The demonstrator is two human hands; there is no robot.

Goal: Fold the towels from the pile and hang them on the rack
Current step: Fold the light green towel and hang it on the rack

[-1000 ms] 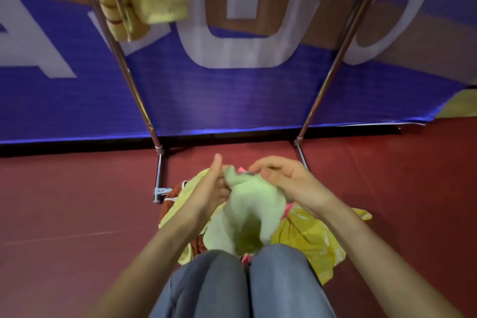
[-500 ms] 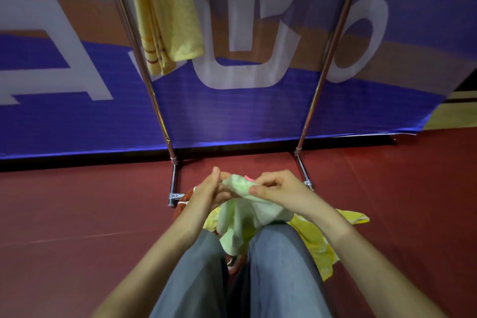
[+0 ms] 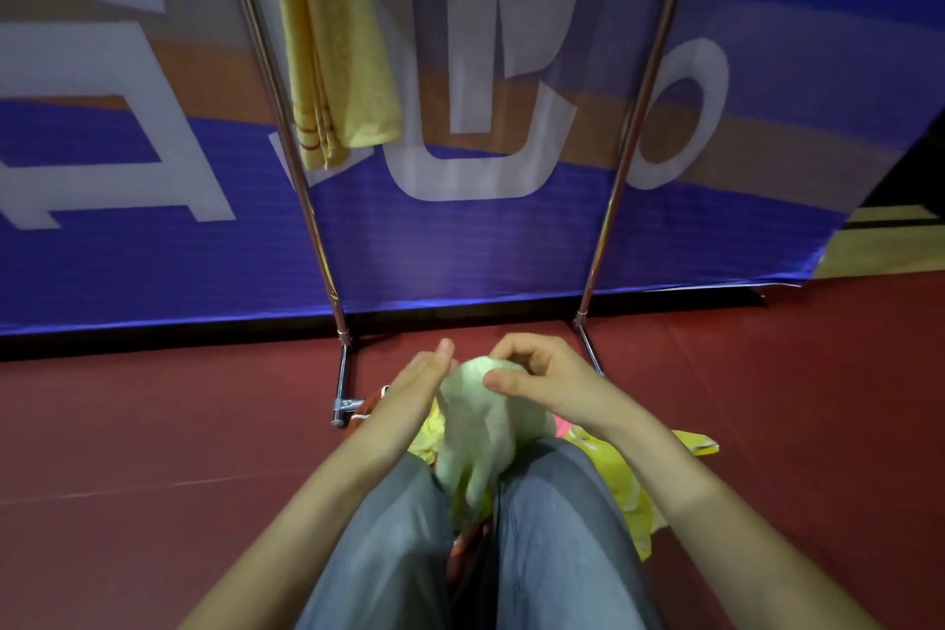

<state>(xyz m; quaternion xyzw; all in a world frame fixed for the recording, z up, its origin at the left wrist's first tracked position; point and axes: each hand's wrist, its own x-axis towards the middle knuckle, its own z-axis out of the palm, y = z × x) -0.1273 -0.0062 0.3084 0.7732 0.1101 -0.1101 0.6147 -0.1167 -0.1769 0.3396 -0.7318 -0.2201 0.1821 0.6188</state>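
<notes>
Green towel hung below the right hand, which pinched its top, probably seeking an edge; the left hand had an unclear hold.

Blue and tan banner behind the rack: large white letters, cropped by the frame edges. Left, an "A"; centre, a "U"-shaped form; right, an "O". No whole word is legible.
</notes>
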